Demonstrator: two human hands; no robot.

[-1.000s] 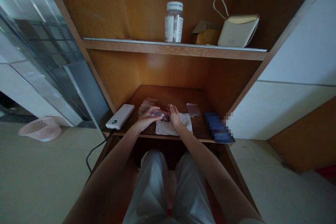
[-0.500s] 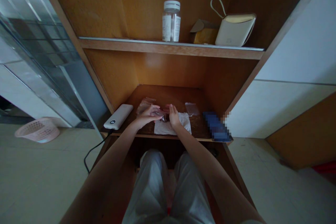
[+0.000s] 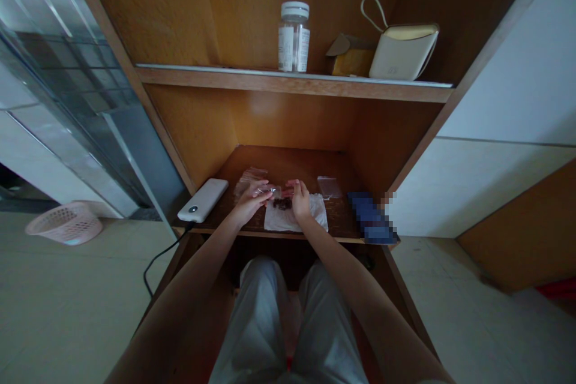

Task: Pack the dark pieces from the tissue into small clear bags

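My left hand [image 3: 250, 201] is closed on a small clear plastic bag [image 3: 272, 191], held low over the shelf board. My right hand [image 3: 299, 199] hovers just to the right, fingers apart, with nothing visible in them. Below and between the hands, a cluster of small dark pieces [image 3: 282, 204] lies on a white tissue [image 3: 279, 222]; their kind is too small to tell. A stack of clear plastic bags [image 3: 246, 180] sits behind my left hand. Another clear bag [image 3: 329, 186] lies flat to the right of the tissue.
A white power bank [image 3: 203, 200] with a black cable is on the left, a blurred-out phone-like object [image 3: 371, 217] on the right. The upper shelf [image 3: 225, 77] carries a clear bottle [image 3: 294, 39], a small open box [image 3: 353, 57] and a cream device with a strap [image 3: 404, 53].
The hands have drawn slightly apart, and the dark pieces between them show more. The clear bag in my left hand has shifted up a little. My right fingers have bent somewhat.
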